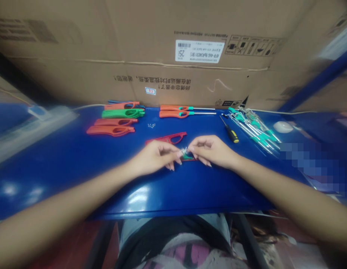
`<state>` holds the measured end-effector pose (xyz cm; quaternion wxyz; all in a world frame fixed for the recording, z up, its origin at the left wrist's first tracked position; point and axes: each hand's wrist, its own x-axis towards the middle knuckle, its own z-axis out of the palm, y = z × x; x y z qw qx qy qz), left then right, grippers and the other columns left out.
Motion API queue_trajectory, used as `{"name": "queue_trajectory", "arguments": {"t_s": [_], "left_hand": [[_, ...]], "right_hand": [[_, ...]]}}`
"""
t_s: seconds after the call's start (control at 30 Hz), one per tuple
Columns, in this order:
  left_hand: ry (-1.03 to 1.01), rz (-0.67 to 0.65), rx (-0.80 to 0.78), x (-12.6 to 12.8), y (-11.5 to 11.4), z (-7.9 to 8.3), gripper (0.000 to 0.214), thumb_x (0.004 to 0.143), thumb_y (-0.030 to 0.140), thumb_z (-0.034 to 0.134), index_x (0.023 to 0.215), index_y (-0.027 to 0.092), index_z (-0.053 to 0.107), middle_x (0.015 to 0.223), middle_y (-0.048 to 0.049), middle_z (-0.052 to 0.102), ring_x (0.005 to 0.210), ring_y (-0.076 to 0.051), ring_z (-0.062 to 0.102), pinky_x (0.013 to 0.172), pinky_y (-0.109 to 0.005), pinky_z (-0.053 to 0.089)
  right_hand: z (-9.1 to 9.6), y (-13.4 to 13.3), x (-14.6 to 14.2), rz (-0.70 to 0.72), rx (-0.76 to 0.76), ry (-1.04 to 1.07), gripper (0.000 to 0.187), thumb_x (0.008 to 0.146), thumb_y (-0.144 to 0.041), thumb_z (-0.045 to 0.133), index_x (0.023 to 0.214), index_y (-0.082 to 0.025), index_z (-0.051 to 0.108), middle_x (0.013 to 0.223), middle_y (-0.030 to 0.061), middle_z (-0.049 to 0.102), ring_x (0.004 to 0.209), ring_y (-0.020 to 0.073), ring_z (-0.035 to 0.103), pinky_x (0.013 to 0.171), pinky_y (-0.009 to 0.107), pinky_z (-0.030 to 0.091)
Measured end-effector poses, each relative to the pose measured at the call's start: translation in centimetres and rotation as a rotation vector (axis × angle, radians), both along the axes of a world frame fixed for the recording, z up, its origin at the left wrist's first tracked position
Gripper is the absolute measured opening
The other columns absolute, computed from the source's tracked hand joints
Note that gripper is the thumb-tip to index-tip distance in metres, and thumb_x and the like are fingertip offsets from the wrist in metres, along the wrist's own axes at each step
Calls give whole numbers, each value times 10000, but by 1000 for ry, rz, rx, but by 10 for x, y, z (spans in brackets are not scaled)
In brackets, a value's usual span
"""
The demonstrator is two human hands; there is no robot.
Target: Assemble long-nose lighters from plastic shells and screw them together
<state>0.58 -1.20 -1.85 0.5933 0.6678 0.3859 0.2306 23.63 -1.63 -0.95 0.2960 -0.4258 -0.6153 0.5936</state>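
My left hand is closed, thumb and fingers pinching a small whitish and teal lighter part. Fingertips of my right hand are closed on the other side of the same part, where a thin white wire seems to show. Much of the part is hidden by the fingers. Below it, a narrow strip of red and green shows between the hands. Just behind my left hand lies a red lighter handle shell on the blue table.
Several orange and green lighter handles lie at the left. Two lighters with metal tubes lie at the back. A yellow-black screwdriver and a pile of metal tubes with teal parts are at the right. A cardboard wall stands behind.
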Motion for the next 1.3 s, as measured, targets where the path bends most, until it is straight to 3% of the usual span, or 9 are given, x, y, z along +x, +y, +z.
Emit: {"name": "queue_trajectory", "arguments": {"t_s": [0.7, 0.97, 1.3], "left_hand": [[42, -5, 31, 3, -3, 0, 292, 916, 356, 658, 927, 83, 759, 813, -98, 758, 576, -93, 626, 588, -204, 540], [-6, 23, 6, 4, -1, 2, 294, 897, 368, 681, 911, 83, 753, 820, -90, 762, 547, -85, 627, 552, -194, 531], [16, 23, -18, 6, -1, 1, 262, 905, 330, 667, 903, 82, 750, 815, -83, 761, 538, -76, 621, 549, -184, 530]], "right_hand": [[-8, -4, 0, -1, 115, -67, 420, 808, -549, 737, 842, -141, 645, 586, -33, 598, 376, 50, 475, 339, 174, 363], [-1, 1, 0, -9, 38, -2, 450, 760, -568, 774, 796, -149, 615, 549, -52, 591, 348, 43, 460, 309, 163, 333], [-4, -2, -2, -42, 53, 4, 435, 774, -560, 769, 776, -155, 608, 484, -58, 567, 336, 52, 455, 312, 165, 342]]}}
